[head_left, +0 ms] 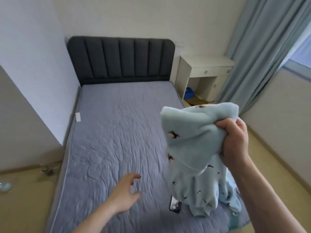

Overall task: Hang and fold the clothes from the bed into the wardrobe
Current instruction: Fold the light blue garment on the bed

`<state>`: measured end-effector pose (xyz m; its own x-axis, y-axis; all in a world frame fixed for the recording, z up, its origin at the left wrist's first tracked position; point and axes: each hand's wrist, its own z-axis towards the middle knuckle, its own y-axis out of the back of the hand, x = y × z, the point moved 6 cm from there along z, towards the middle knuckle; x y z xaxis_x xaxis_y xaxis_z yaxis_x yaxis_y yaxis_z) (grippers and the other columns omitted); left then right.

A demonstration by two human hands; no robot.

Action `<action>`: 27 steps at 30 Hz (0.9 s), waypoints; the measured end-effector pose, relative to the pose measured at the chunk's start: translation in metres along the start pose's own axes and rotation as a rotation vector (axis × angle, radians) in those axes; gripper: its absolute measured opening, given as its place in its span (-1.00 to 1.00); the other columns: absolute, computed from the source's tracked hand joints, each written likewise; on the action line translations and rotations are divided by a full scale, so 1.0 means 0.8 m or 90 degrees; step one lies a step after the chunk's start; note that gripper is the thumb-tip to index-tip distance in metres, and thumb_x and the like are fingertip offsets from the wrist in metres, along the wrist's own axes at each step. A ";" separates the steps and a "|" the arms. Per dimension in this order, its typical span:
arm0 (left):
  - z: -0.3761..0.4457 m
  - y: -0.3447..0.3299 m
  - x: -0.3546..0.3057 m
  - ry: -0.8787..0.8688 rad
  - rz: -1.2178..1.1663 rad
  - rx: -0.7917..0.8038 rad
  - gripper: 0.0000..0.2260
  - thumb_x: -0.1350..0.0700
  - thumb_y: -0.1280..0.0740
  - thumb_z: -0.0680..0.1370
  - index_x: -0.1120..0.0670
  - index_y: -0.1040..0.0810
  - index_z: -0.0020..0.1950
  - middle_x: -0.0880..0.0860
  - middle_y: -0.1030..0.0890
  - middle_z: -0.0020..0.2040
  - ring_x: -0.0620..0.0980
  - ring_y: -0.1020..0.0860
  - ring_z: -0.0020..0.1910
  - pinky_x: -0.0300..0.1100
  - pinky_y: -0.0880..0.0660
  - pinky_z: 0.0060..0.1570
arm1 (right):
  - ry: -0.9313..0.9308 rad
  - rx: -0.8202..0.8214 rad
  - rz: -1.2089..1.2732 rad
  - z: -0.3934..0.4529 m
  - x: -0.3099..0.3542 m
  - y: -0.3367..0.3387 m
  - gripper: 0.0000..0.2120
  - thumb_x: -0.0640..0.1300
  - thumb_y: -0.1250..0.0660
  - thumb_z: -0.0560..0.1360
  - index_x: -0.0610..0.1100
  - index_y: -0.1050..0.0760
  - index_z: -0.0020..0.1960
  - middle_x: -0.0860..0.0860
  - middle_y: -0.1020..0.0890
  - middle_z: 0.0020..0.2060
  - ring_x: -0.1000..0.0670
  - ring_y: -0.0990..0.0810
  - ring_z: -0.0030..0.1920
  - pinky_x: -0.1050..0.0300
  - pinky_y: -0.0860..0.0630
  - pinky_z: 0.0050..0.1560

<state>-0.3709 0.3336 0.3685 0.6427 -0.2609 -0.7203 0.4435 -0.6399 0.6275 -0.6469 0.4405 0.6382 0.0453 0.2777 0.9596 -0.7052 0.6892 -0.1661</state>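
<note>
One garment (193, 148), pale blue fleece, bunched in your right hand (235, 138), fist clenched on it, lower part draping onto bed (109, 132). Left hand (125, 194) released, fingers spread above mattress. Risk: hem may drag phone (174, 206) beneath it off bed. Wardrobe out of view; garment type unclear.

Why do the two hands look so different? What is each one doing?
The right hand is raised and grips a bunched light blue fleece garment with small dark prints; the left hand holds nothing. The right hand's fingers are curled tight, while the left hand's are spread loosely. The left hand hovers low over the grey quilted mattress. Both are bare.
</note>
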 end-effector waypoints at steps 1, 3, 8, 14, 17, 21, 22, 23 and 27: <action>-0.006 0.016 0.001 -0.009 0.012 0.004 -0.60 0.04 -0.44 0.56 -0.17 -0.40 0.33 -0.11 -0.44 0.33 -0.16 -0.49 0.28 -0.30 -0.42 0.15 | 0.026 0.009 0.000 -0.001 0.022 -0.024 -0.88 -0.21 -0.29 0.23 -0.03 -0.54 -0.42 0.09 -0.54 -0.45 0.10 -0.50 -0.38 0.26 -0.43 -0.36; -0.015 0.044 -0.001 -0.031 0.036 0.002 -0.56 -0.01 -0.42 0.57 -0.16 -0.38 0.40 -0.11 -0.40 0.39 -0.16 -0.48 0.32 -0.31 -0.39 0.15 | 0.070 0.017 0.005 -0.004 0.062 -0.069 -0.92 -0.14 -0.33 0.18 -0.02 -0.45 -0.45 0.10 -0.46 -0.48 0.11 -0.43 -0.41 0.27 -0.38 -0.39; -0.030 0.102 0.002 -0.058 0.075 0.002 -0.24 -0.09 -0.48 0.52 -0.09 -0.17 0.62 -0.05 -0.19 0.61 -0.05 -0.27 0.57 -0.19 -0.27 0.47 | 0.133 0.025 0.036 -0.020 0.131 -0.149 -0.87 -0.09 -0.34 0.17 -0.06 -0.38 -0.41 0.02 -0.42 -0.42 0.02 -0.41 -0.33 0.16 -0.38 -0.30; -0.031 0.128 0.050 0.016 0.120 0.104 0.13 -0.15 -0.62 0.30 -0.04 0.02 0.68 0.01 -0.06 0.66 0.03 -0.16 0.62 -0.17 -0.21 0.51 | 0.218 0.089 0.090 -0.045 0.219 -0.233 -0.89 -0.14 -0.35 0.22 -0.14 -0.43 -0.33 -0.07 -0.42 -0.34 -0.07 -0.39 -0.25 0.06 -0.36 -0.23; -0.037 0.130 0.068 0.050 0.090 0.101 0.19 -0.14 -0.62 0.19 -0.03 -0.02 0.67 0.02 -0.18 0.60 0.04 -0.25 0.55 -0.20 -0.30 0.43 | 0.255 0.098 0.107 -0.051 0.262 -0.271 -0.91 -0.20 -0.33 0.28 -0.19 -0.48 -0.24 -0.10 -0.43 -0.30 -0.06 -0.40 -0.23 0.05 -0.37 -0.20; -0.049 0.138 0.120 0.240 -0.319 0.070 0.19 0.05 -0.66 0.18 -0.16 -0.03 0.65 0.07 -0.46 0.40 0.03 -0.49 0.16 -0.13 -0.54 -0.03 | 0.219 0.066 0.167 -0.048 0.292 -0.309 -0.82 -0.17 -0.32 0.31 -0.05 -0.35 -0.39 -0.03 -0.37 -0.35 -0.01 -0.37 -0.28 0.08 -0.35 -0.25; -0.052 0.136 0.133 0.275 -0.383 0.053 0.17 0.01 -0.64 0.16 -0.21 -0.05 0.63 0.05 -0.51 0.33 0.04 -0.52 0.12 -0.11 -0.52 0.00 | 0.204 0.066 0.179 -0.047 0.295 -0.322 -0.82 -0.14 -0.34 0.33 -0.04 -0.37 -0.40 -0.03 -0.39 -0.33 -0.02 -0.40 -0.25 0.06 -0.37 -0.23; -0.055 0.134 0.147 0.294 -0.391 0.046 0.14 -0.03 -0.62 0.12 -0.22 -0.09 0.60 0.02 -0.55 0.24 0.05 -0.54 0.08 -0.10 -0.50 0.02 | 0.194 0.070 0.183 -0.047 0.296 -0.334 -0.79 -0.14 -0.35 0.38 -0.04 -0.41 -0.40 -0.03 -0.42 -0.33 -0.02 -0.43 -0.24 0.06 -0.41 -0.21; -0.074 0.119 0.188 0.335 -0.361 0.013 -0.05 0.05 -0.63 0.21 0.00 -0.28 0.54 0.10 -0.59 0.24 0.13 -0.60 0.10 -0.06 -0.56 -0.02 | 0.199 0.108 0.171 -0.044 0.294 -0.371 -0.78 -0.17 -0.33 0.57 -0.11 -0.54 -0.26 0.03 -0.58 -0.36 0.05 -0.58 -0.26 0.09 -0.55 -0.16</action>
<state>-0.1951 0.2762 0.3369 0.5348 0.4857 -0.6915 0.7856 -0.5872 0.1951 -0.4022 0.3246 0.9056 0.0387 0.6391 0.7681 -0.8259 0.4532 -0.3355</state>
